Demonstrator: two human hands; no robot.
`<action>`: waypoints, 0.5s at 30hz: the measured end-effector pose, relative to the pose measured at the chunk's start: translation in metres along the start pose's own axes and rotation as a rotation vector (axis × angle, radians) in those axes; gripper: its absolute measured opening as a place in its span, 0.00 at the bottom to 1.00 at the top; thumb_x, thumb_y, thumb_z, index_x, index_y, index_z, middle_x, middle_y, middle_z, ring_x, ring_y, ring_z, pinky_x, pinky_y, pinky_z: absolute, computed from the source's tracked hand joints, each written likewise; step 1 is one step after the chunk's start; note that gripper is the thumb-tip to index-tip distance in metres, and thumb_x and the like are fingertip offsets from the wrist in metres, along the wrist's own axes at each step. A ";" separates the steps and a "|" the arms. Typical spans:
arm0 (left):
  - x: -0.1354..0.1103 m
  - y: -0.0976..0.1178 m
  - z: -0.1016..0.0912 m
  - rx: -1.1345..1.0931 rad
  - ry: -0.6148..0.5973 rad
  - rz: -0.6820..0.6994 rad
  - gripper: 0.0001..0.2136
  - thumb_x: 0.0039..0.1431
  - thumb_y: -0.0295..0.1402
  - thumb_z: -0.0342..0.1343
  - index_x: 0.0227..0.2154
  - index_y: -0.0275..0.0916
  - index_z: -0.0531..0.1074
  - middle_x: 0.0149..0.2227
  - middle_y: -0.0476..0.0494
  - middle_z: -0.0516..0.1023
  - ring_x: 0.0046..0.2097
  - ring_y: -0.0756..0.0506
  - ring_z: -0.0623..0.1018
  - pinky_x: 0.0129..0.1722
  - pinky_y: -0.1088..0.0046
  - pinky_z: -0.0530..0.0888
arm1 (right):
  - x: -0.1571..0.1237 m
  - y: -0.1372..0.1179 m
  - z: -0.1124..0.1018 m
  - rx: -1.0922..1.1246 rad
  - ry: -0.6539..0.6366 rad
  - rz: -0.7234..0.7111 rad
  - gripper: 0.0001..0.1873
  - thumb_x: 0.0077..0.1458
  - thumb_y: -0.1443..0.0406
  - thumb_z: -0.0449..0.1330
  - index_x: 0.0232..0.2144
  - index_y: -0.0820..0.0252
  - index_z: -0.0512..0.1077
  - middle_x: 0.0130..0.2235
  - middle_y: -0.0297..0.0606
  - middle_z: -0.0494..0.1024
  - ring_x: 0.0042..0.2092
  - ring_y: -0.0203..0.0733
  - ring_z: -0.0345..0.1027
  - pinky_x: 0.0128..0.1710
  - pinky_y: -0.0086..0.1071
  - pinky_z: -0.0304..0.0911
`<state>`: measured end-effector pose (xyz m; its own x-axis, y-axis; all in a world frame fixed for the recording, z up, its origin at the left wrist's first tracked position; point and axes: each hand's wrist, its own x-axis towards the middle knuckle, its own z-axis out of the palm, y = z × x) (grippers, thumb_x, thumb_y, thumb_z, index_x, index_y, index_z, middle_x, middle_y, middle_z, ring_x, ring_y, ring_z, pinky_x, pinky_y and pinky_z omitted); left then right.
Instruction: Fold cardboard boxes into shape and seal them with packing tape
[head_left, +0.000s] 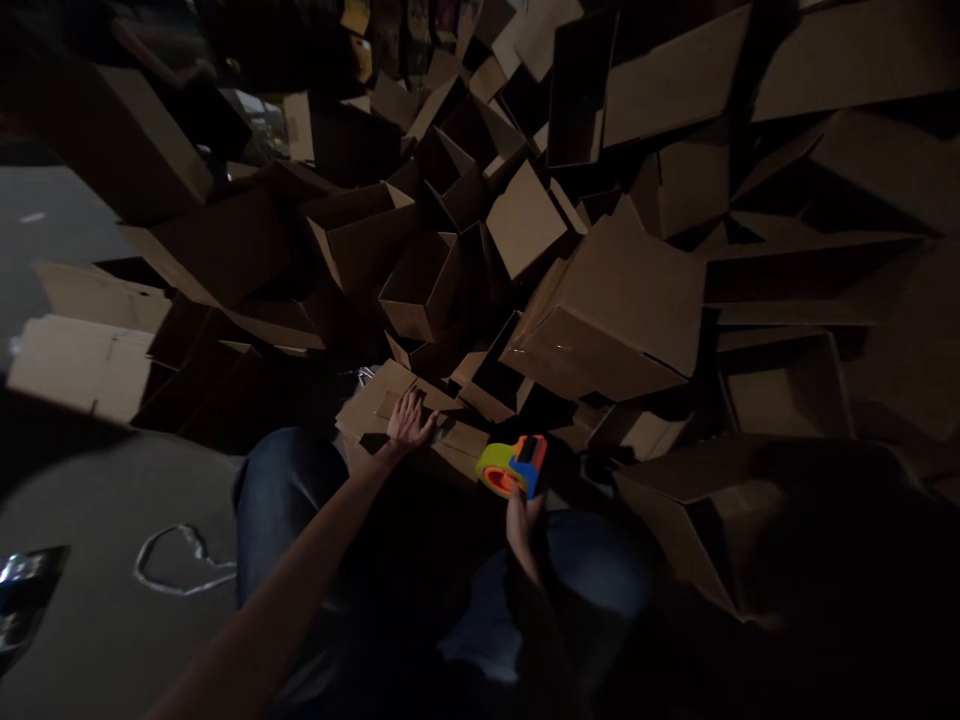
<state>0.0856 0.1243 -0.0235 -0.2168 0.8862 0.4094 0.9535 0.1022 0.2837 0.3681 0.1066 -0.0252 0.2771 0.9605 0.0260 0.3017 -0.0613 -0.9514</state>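
Tape dispenser (513,467) gripped in the right hand (523,530), just off the near edge of a flattened cardboard box (365,412); left hand (409,420) spread flat on that box, before a heap of open boxes (615,300).

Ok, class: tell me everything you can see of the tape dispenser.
The tape dispenser looks like chunky plastic: a yellow-green side, an orange ring, and a blue part with a dark top. It is gripped from below in the right hand, tilted, close beside a cardboard box. Whether it holds tape cannot be told.
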 end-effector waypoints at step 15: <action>0.002 0.001 -0.007 -0.060 -0.060 -0.005 0.26 0.71 0.46 0.42 0.59 0.33 0.70 0.60 0.25 0.73 0.66 0.32 0.68 0.63 0.48 0.66 | 0.051 -0.111 -0.073 -0.397 -0.417 -0.465 0.30 0.43 0.68 0.56 0.53 0.57 0.68 0.51 0.47 0.75 0.51 0.52 0.71 0.50 0.43 0.70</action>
<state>0.0847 0.1234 -0.0165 -0.2070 0.9113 0.3558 0.9377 0.0811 0.3377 0.4156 0.1426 0.1045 -0.3055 0.9298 0.2055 0.6329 0.3595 -0.6857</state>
